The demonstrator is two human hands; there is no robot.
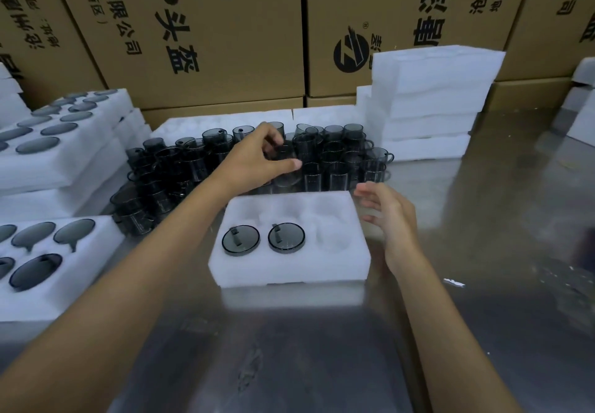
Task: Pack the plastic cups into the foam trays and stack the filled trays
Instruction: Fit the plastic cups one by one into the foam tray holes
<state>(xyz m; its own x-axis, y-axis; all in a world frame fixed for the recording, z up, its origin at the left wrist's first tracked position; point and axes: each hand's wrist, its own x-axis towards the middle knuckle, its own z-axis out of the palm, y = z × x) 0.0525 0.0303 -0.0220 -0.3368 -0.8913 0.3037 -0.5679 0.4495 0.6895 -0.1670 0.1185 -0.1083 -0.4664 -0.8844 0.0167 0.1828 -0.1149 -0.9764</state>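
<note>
While my left hand [257, 158] curls its fingers around a cup [285, 168] in the far cluster of plastic cups [338, 155], my right hand [389, 216], fingers loosely apart, steadies the near foam tray [289, 267], where two cups [263, 239] sit.

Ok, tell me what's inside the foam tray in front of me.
The foam tray holds two dark cups in its near-row pockets, bottoms up; the other pockets look empty. The cups' insides are hidden.
</note>
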